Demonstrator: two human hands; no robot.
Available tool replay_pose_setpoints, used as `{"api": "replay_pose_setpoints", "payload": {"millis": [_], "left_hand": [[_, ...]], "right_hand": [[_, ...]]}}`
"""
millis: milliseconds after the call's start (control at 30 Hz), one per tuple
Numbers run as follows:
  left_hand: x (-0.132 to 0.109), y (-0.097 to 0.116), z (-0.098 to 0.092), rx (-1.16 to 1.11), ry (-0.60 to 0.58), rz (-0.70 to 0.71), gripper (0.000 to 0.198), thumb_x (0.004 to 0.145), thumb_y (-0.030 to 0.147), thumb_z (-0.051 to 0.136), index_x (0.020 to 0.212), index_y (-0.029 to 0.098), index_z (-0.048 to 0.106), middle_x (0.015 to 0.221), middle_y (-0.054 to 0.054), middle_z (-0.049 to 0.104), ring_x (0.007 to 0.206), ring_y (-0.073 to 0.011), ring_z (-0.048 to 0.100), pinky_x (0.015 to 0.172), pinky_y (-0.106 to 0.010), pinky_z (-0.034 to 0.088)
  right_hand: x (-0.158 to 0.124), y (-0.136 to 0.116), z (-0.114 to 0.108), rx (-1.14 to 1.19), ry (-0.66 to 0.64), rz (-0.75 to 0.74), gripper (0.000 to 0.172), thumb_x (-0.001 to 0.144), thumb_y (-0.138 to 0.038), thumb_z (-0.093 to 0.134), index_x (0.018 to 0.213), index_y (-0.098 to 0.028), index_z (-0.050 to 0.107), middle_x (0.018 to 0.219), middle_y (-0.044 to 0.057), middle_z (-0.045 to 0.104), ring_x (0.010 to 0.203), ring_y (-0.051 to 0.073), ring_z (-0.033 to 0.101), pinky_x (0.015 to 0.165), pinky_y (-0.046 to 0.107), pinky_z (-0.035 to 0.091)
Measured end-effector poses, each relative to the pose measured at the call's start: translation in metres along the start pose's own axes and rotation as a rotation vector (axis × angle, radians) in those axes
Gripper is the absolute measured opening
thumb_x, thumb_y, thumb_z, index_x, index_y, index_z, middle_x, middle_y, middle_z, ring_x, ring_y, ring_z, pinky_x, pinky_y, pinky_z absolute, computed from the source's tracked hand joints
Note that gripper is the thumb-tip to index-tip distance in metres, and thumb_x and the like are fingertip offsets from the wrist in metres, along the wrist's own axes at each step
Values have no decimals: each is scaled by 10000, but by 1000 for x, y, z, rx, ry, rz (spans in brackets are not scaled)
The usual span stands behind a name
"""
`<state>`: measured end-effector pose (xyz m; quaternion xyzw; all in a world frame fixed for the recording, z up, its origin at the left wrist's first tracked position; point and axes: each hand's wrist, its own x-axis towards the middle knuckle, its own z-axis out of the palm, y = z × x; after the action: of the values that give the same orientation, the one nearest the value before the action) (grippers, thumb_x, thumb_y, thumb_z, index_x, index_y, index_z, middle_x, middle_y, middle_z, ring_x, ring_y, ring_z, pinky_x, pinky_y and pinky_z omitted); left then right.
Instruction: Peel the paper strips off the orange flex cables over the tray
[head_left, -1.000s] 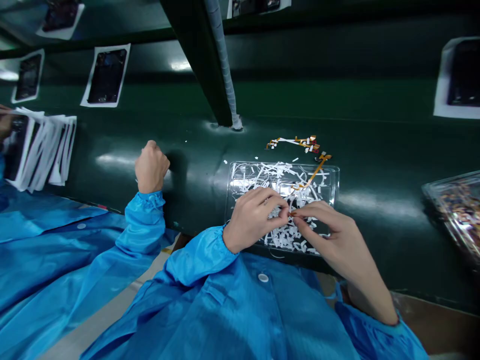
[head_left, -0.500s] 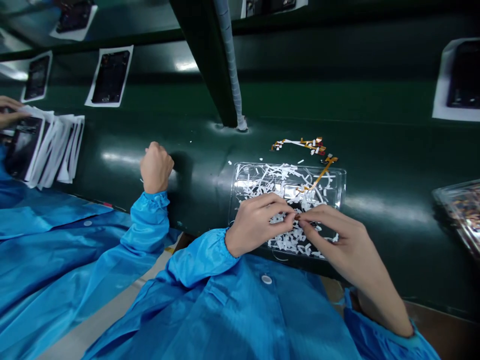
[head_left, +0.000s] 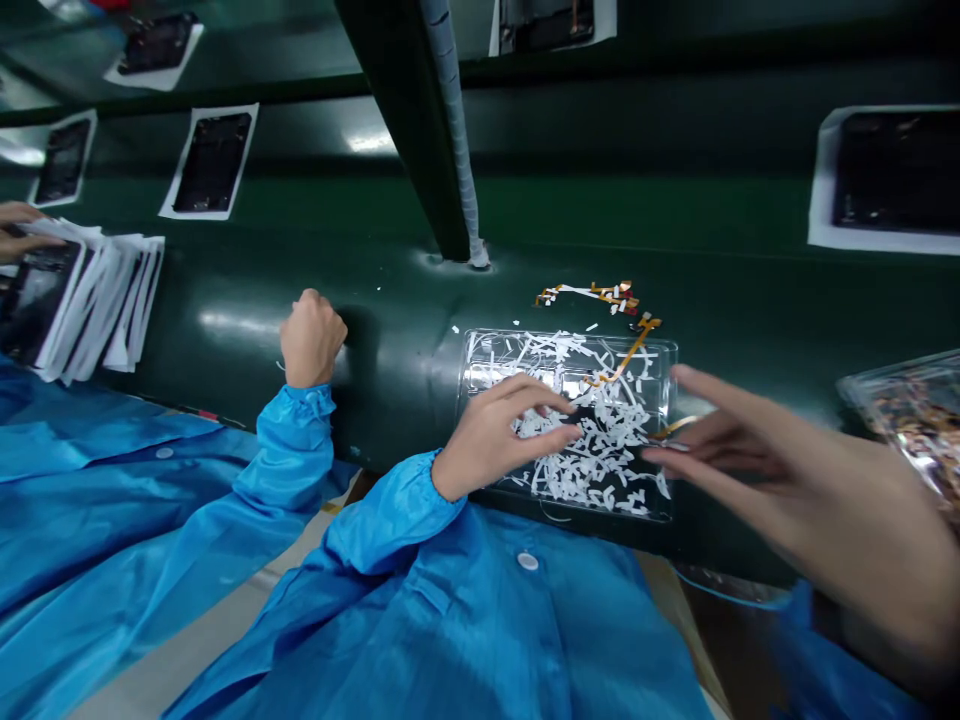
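My left hand (head_left: 504,430) hovers over the clear plastic tray (head_left: 670,395), thumb and forefinger apart. A small dark piece (head_left: 579,416) shows by its fingertips; I cannot tell whether they touch it. At the tray's right edge, my slightly blurred right hand (head_left: 757,450) has its thumb and lower fingers around a thin orange flex cable (head_left: 679,427), its forefinger raised. White paper scraps (head_left: 592,450) fill much of the tray. Another orange flex cable (head_left: 634,352) lies across its upper rim, and several tangled flex cables (head_left: 592,292) rest just beyond.
A second clear tray (head_left: 911,400) of small copper-coloured parts stands at right. On the left are a co-worker's fist (head_left: 311,338) and a stack of papers with dark panels (head_left: 97,290). A post (head_left: 420,130) rises ahead; a dark panel on white paper (head_left: 892,175) lies far right.
My right hand has moved right, away from my left, and the orange strip now shows in it. My left fingers have parted. The view has shifted slightly.
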<state>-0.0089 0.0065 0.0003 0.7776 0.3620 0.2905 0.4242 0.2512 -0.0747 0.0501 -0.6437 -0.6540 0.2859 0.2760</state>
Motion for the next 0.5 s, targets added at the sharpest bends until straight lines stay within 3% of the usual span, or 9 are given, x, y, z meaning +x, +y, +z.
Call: {"api": "replay_pose_setpoints", "payload": {"millis": [67,133,333,500], "left_hand": [[6,12,3,-191,-84,12,253,906,357,742,1117,222,715,1078,-50,730,935,-154,689,831,-303,602],[10,18,6,-249,-88,18,144,930,310,716,1034,214,739,1003,-35,749,915,-148,696,830,-304,602],[7,14,10,-231,43,-83,91,926,273,710,943,189,739,885,-29,735,763,-126,654,673,-271,556],[6,15,15,-223,67,-67,72,895,217,726,950,174,741,881,-25,728,770,-117,668,692,-259,552]], "right_hand": [[13,-13,14,5,-111,-167,576,934,-435,664,1490,-400,520,873,10,746,680,153,704,664,265,610],[20,-19,24,21,-121,-232,556,956,-436,631,1497,-400,506,887,9,747,685,159,705,642,279,607],[16,-15,30,-40,-56,-243,386,984,-325,594,1368,-348,632,1158,30,762,935,232,751,745,352,611],[16,-20,35,-57,13,-197,340,980,-289,590,1315,-297,645,1066,46,764,883,212,742,751,334,595]]}}
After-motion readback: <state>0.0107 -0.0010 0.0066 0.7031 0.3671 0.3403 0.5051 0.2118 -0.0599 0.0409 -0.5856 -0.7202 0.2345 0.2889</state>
